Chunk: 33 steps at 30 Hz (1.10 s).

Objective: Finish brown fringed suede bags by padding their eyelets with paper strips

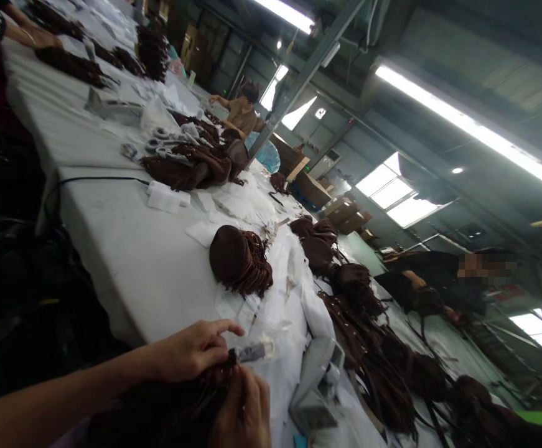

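- The left hand [198,351] comes in on a low, slanting forearm; its index finger stretches out past the rest, and its thumb lies bent beneath it.
- That thumb's tip meets the upper end of a dark brown article [172,404]; whether the folded fingers grip it is unclear.
- The right hand [245,404] is just below the left fingertips, its fingers pointing up and curled in, pinching the same article between thumb and fingers.
- The article hangs below both hands, mostly in shadow, so its outline is hard to read.
- A clear-wrapped strip [254,350] juts out just beyond the left thumb, above the right fingertips.
- The table [107,249] has its near edge running up and left from the left wrist, and plain white cover spreads from there beyond the knuckles.
- A fringed brown bundle [242,258] stands beyond the left index finger, apart from it.
- White sheets [284,311] lie past the fingertips.
- A grey tape dispenser [315,392] bounds the room near the right hand's outer side.
- Beyond that dispenser, brown pieces [368,354] crowd the surface, farther from the fingers.
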{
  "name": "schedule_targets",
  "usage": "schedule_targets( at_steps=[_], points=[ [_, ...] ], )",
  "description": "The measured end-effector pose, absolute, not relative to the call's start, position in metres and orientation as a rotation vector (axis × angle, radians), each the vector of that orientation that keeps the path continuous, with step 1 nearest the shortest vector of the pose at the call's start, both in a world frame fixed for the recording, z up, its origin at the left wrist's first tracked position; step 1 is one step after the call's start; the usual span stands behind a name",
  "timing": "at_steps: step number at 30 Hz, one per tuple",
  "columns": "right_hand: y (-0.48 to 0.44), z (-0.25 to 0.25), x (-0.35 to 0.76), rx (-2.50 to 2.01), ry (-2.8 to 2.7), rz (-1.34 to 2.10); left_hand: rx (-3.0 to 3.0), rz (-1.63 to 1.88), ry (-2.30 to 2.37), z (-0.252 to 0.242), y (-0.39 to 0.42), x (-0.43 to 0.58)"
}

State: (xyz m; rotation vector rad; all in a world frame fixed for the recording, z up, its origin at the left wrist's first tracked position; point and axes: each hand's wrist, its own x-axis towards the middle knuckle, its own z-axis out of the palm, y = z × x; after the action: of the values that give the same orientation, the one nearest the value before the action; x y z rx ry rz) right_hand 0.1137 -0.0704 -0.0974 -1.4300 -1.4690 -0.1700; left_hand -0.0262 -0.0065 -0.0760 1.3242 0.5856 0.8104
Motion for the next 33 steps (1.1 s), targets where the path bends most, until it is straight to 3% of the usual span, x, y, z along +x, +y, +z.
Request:
schedule_targets(
  at_steps=[4, 11, 16, 21, 27, 33],
  points=[
    [-0.071, -0.101, 0.103, -1.326, -1.570, -0.290, 1.547, 0.923, 0.784, -0.068, -0.011, -0.026],
    [-0.071, -0.100, 0.108, -1.512, -1.388, -0.125, 1.083, 0.947, 0.511, -0.069, -0.018, -0.021],
    [-0.074, -0.101, 0.096, -1.418, -1.426, -0.109, 1.497, 1.066, 0.861, -0.073, -0.023, -0.018],
    [-0.073, -0.103, 0.104, -1.522, -1.303, 0.158, 1.927, 0.912, 0.928, -0.076, -0.024, -0.020],
    [-0.068, -0.102, 0.126, -1.623, -1.159, 0.327, 1.990, 0.812, 0.942, -0.072, -0.014, -0.035],
    [-0.060, -0.095, 0.112, -1.525, -1.382, 0.202, 1.944, 0.876, 0.997, -0.077, -0.013, -0.026]
  ],
)
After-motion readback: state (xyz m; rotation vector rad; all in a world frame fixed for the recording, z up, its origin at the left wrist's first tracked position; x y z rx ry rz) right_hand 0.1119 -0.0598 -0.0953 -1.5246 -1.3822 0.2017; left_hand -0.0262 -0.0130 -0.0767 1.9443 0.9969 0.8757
